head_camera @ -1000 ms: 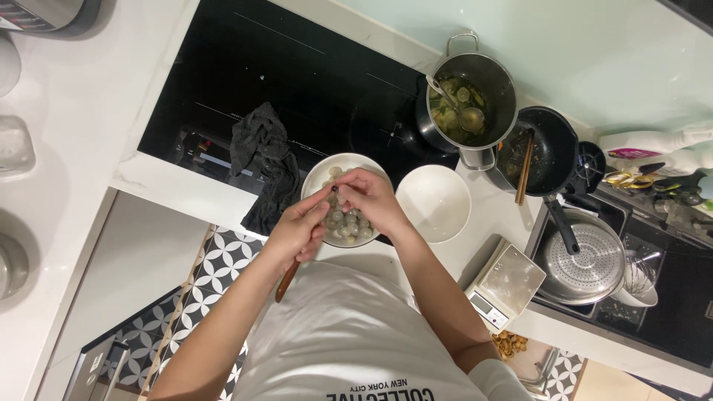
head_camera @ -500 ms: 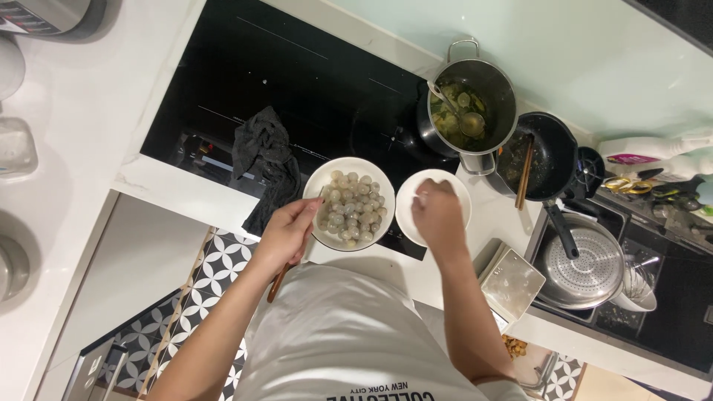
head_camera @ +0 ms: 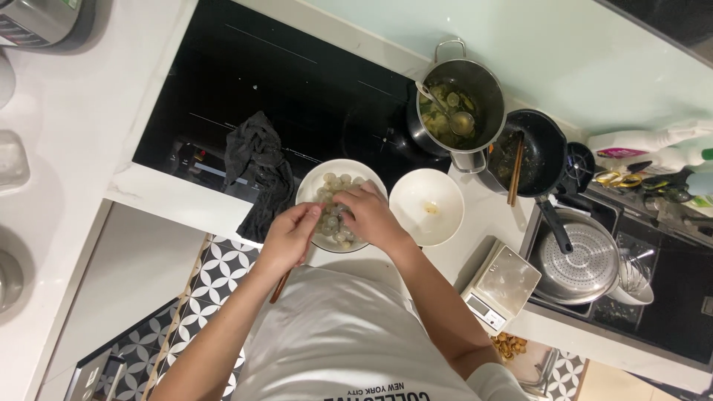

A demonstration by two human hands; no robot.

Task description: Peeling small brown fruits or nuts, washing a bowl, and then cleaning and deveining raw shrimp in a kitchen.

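Observation:
A white bowl of several small pale round pieces stands at the counter's front edge. My left hand is at its near rim, closed around a thin brown stick that pokes out below the palm. My right hand lies over the bowl, and its fingertips meet the left hand's on one pale piece. Just to the right is a second white bowl with only a small yellowish bit in it.
A dark cloth lies on the black cooktop left of the bowls. Behind stand a steel pot with greens and a ladle, and a black pan with chopsticks. A kitchen scale and a lidded steel pan are at right.
My right hand has come back from over the second white bowl to the bowl of pale pieces, and it meets my left hand there again.

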